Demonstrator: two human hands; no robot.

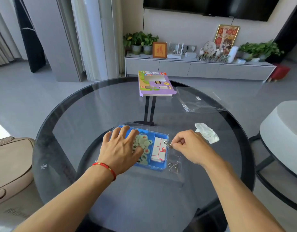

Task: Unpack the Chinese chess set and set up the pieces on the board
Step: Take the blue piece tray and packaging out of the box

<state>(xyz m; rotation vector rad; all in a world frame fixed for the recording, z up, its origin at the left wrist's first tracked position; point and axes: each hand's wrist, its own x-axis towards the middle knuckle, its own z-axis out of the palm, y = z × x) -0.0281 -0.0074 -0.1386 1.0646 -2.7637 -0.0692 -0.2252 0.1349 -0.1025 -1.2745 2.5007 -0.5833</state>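
A blue plastic tray lies near the middle of the round glass table. Its left compartment holds several pale round chess pieces with red and green characters. The right compartment holds a folded white board printed with red lines. My left hand rests flat with spread fingers over the tray's left side and the pieces. My right hand pinches a small metal ring at the tray's right edge. A clear lid shows behind the tray.
A purple game box lies at the table's far side, with a clear plastic bag to its right. A crumpled white tissue sits right of my right hand. A metal wire puzzle lies beside the tray. A white seat stands at right.
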